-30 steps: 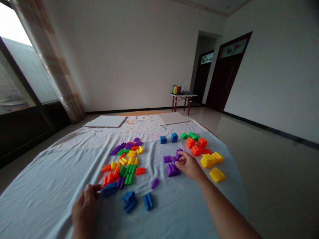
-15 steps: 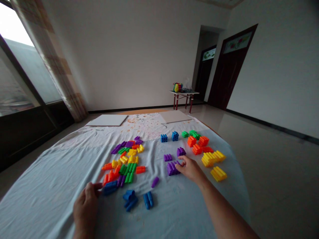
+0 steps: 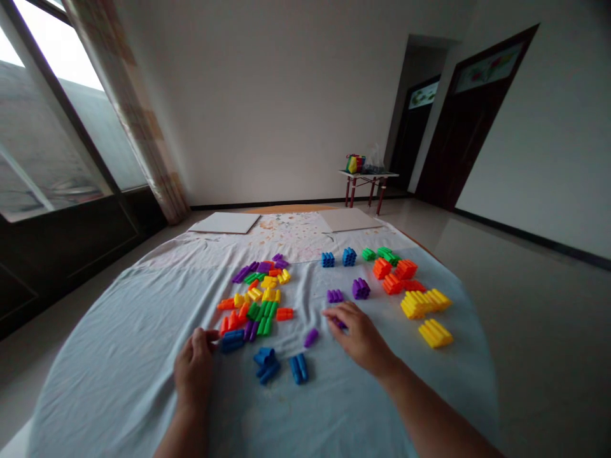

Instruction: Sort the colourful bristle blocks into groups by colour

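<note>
My right hand (image 3: 358, 334) is closed over purple ribbed plastic blocks (image 3: 339, 323), which show between the thumb and fingers and are mostly hidden. Beyond it sit a stacked purple cluster (image 3: 361, 289) and a flatter purple row (image 3: 335, 296). To its left lies a single purple block (image 3: 310, 338). My left hand (image 3: 196, 359) rests on the cloth, fingers loosely bent with thumb and forefinger slightly apart, their tips beside a blue block pair (image 3: 232, 341). Other blue blocks (image 3: 266, 365) and a blue pair (image 3: 299, 368) lie between the hands.
Mixed loose blocks (image 3: 262, 312) spread across the table's left middle. Joined groups of blue (image 3: 349, 256), green (image 3: 387, 256), orange (image 3: 392, 284) and yellow (image 3: 435, 333) blocks stand at the right. Two flat boards (image 3: 226, 222) lie at the far edge of the cloth-covered table (image 3: 119, 356).
The view has swung left. My right hand has left the far purple cluster, now fully in sight and looking bigger, and covers the nearer purple blocks. My left hand stays beside the blue pair.
</note>
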